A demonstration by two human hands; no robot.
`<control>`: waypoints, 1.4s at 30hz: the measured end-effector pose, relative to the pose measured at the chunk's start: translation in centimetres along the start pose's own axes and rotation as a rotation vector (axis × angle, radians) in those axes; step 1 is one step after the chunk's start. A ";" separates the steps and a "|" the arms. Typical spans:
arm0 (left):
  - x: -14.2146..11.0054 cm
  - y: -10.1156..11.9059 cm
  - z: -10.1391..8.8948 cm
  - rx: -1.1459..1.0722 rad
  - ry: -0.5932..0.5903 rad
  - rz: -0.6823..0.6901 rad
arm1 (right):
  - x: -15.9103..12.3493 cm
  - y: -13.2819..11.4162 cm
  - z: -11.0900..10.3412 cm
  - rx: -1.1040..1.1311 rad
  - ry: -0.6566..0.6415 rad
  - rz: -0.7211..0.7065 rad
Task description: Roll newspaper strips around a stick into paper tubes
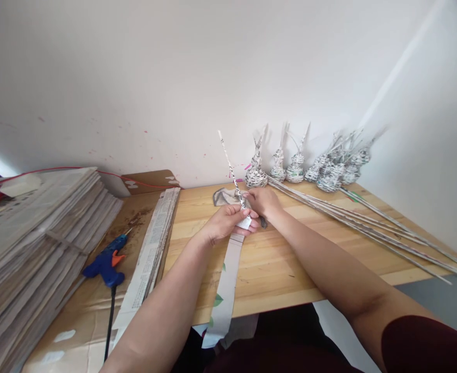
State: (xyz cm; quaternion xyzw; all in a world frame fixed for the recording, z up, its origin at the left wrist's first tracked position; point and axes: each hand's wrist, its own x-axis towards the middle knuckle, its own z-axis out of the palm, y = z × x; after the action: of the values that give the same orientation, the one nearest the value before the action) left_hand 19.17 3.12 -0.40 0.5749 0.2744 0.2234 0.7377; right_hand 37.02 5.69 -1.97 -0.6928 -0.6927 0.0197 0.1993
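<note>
Already the upper part of the strip is wound into a thin tube, slanting up at the middle of the frame; the rest, judging by its flat run down to the lower middle and past the table's edge, is unrolled. So the winding looks well begun but unfinished. The left hand pinches the tube's lower end where it meets the strip, its fingers supporting it from beneath. The right hand is bent close beside the tube, fingers curled; whether it grips anything I cannot tell.

Made pieces stand at the upper right: woven figures along the wall, with loose rods fanned out below them. Flat strips lie stacked left of centre, apparently unused, near a glue gun.

Hard to make out: the figures at the far right overlap, so their number is unclear; a crumpled cloth is partly hidden behind the hands; the pile at left is cut off by the frame.
</note>
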 end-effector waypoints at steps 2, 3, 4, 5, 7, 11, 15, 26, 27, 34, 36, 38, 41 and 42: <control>0.0 0.0 0.0 -0.006 -0.004 0.001 | -0.1 0.0 0.0 0.016 0.032 0.032; 0.0 0.0 0.0 -0.007 -0.006 0.000 | -0.1 0.0 0.0 0.024 0.042 0.045; 0.0 0.1 0.0 -0.007 -0.006 0.001 | -0.1 0.1 0.0 0.035 0.050 0.050; 0.0 0.1 0.0 -0.007 -0.007 0.001 | -0.1 0.1 0.0 0.049 0.054 0.050; 0.0 0.1 0.0 -0.006 -0.006 0.004 | 0.0 0.2 0.2 0.076 0.065 0.033; -0.1 0.2 0.0 -0.018 0.009 0.006 | 0.1 0.3 0.1 0.208 0.230 -0.079; 0.0 0.1 0.0 -0.027 0.029 -0.001 | 0.0 0.0 -0.9 0.674 0.171 -0.171; 0.5 -0.4 -0.3 0.012 0.076 0.007 | -1.2 -1.1 -2.4 1.260 -0.540 -0.107; 0.5 -0.4 -0.3 0.004 0.088 0.010 | -1.2 -1.2 -2.4 1.259 -0.524 -0.097; 0.6 -0.1 0.1 -0.031 0.251 0.085 | -1.2 -2.2 -1.9 1.239 -0.326 -0.055; 0.7 -0.1 -0.1 -0.063 0.366 0.129 | -1.1 -2.3 -1.7 1.212 -0.234 -0.071; 0.9 0.0 -0.4 -0.110 0.480 0.156 | -1.0 -2.4 -1.4 1.167 -0.179 -0.099; 1.2 0.0 -0.9 -0.194 0.584 0.187 | -0.9 -2.4 -0.9 1.095 -0.143 -0.122; 1.3 0.0 -0.9 -0.218 0.593 0.196 | -0.9 -2.4 -0.8 1.078 -0.137 -0.124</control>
State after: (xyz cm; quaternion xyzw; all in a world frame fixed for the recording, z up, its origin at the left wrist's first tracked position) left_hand 19.48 4.61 -0.78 0.4260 0.3953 0.4790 0.6579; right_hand 34.90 4.50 -0.76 -0.4472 -0.6355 0.4054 0.4813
